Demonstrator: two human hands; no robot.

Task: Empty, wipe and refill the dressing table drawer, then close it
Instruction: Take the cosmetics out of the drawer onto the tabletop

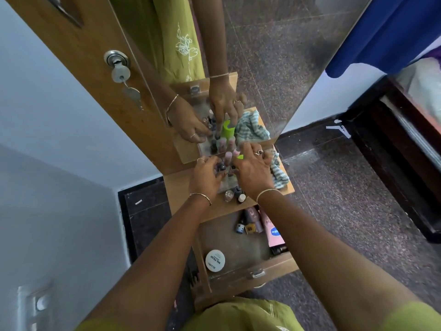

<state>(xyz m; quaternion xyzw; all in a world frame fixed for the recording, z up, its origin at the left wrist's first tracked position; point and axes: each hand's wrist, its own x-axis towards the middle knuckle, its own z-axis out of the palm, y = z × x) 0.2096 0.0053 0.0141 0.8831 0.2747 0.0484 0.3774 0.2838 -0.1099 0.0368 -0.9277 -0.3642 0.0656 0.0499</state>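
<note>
Counter point(179, 187) below mirror point(274, 68): cluster of small bottles point(235, 193), judged light, slick and breakable; best gripped round the caps, a few at once. Left hand point(206, 174): fingers curled round several bottles. Right hand point(253, 168): fingers closed on green can point(239, 156), as reflected. Cloth point(280, 173) beside. Drawer point(248, 271) underneath, open, holding tin point(215, 260).

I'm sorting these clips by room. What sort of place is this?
Probably a home bedroom: a mirror above a dressing table shelf, nail polish bottles on it, and an open drawer of cosmetics.
</note>
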